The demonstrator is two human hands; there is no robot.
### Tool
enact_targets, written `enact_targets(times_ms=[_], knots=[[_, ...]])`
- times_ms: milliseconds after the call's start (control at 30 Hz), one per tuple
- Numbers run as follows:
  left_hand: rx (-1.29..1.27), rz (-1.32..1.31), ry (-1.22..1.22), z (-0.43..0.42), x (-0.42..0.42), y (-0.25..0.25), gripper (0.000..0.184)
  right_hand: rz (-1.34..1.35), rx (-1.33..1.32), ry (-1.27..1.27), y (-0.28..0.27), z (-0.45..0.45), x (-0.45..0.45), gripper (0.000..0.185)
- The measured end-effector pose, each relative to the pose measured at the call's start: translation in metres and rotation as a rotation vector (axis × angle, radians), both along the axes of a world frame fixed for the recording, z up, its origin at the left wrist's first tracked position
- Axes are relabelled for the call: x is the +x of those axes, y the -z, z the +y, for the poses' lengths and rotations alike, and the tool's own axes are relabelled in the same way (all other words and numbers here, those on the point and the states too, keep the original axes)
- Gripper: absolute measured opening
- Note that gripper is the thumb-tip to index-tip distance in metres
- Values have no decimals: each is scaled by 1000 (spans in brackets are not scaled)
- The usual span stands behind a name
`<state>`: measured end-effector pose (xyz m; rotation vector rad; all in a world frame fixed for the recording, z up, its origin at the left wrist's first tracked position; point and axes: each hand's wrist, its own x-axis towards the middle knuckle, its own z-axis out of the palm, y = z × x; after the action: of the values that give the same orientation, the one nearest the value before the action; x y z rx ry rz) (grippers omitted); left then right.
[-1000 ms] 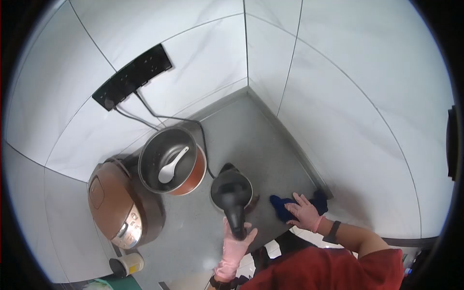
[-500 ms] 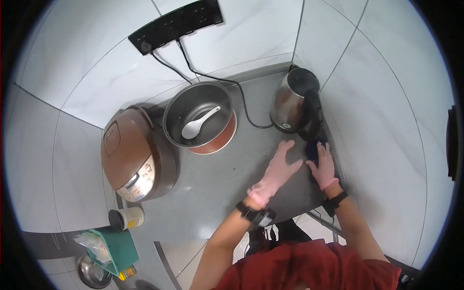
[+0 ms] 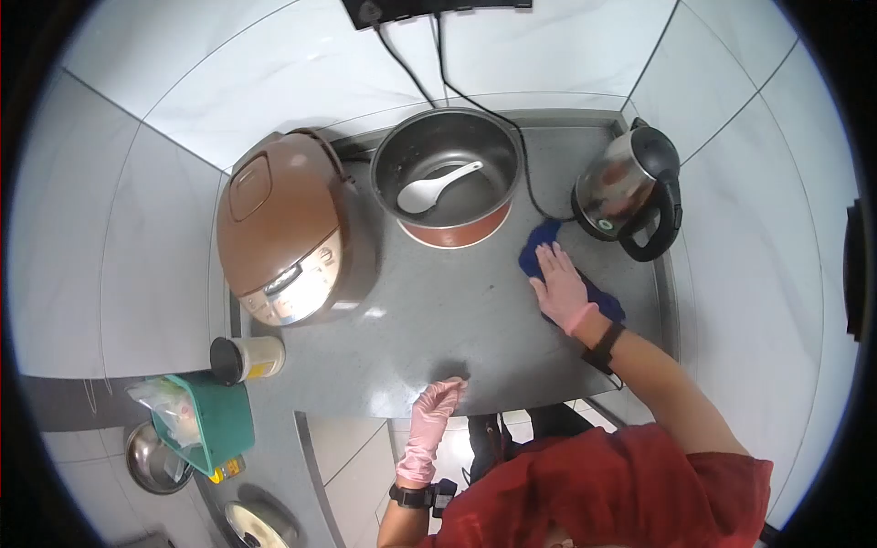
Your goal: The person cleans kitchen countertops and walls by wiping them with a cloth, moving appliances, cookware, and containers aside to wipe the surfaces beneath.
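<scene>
My right hand [image 3: 562,288], in a pink glove, lies flat with fingers stretched out on a dark blue cloth [image 3: 603,301]. The cloth rests on the grey countertop [image 3: 411,310], partly hidden under the palm. At the counter's front edge is my left hand [image 3: 437,406], also gloved in pink, its fingers pressed together; nothing shows in them. Beyond the cloth, to the right, stands an electric kettle [image 3: 621,187] with a black handle. A dark pot [image 3: 448,137] near the back wall has a white rice paddle [image 3: 434,192] lying in it.
On the left stands a brown rice cooker [image 3: 283,219], with a black-lidded jar [image 3: 260,358] in front of it. A green basket [image 3: 224,416] holds a plastic bag. Cords run from a black power strip [image 3: 457,7] down behind the pot. Tiled walls enclose the counter.
My right hand has moved left and across the counter with the cloth, away from the right wall. My left hand has drawn back to the front edge, its fingers now together. The view has shifted.
</scene>
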<state>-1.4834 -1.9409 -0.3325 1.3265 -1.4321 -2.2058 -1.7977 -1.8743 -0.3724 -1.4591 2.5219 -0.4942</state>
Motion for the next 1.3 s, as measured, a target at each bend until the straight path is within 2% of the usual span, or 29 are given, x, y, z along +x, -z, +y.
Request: enact_targets(times_ms=[100,233,300,367,433,500,567,633,700,733,767,833,867,900,967,1033,1067,1133,1233,1300], knots=[[-12,17,-65,3,23,-3,20,83,16,-82,12,-36,23,57],[16,-7,-64,-28,33,-22,25,145,93,-335,12,-57,78,59],[-149,60,-31,-56,9,-45,31,139,99,-379,9,-46,100,60],[-227,81,-23,-85,-28,-66,44,83,84,-546,2,-24,121,59],[-173,181,-41,-113,-66,-67,65,-5,1,-634,-3,7,126,58],[42,290,-80,-137,-104,-63,75,-52,-5,-699,-12,41,113,55],[41,224,-138,-142,-147,-70,80,-54,47,-590,-18,73,85,56],[53,158,-194,-151,-171,-65,86,-102,93,-210,-26,103,53,55],[-43,26,-232,-161,-186,-46,96,3,-40,40,-9,142,27,57],[-35,87,-221,-165,-190,-48,118,6,-43,49,-3,153,21,57],[-38,90,-211,-172,-193,-43,118,13,-40,72,1,162,15,58],[79,166,-337,-189,-197,-22,54,21,-36,105,2,167,11,58],[128,267,-319,-199,-197,-14,25,43,-10,108,0,163,14,60],[89,254,-287,-197,-194,-25,11,64,15,110,-2,160,15,61],[47,292,-148,-197,-188,-20,9,68,-19,103,-1,160,16,61],[138,329,-43,-174,-182,-36,6,63,-14,87,-6,158,21,62],[194,346,27,-173,-180,-15,12,56,-20,67,-4,157,26,62],[140,287,22,-135,-190,-27,31,28,11,19,1,155,39,64],[147,173,71,-96,-203,-3,41,16,37,-102,0,145,65,65],[125,240,42,-66,-200,-35,60,10,54,-161,3,135,78,65]])
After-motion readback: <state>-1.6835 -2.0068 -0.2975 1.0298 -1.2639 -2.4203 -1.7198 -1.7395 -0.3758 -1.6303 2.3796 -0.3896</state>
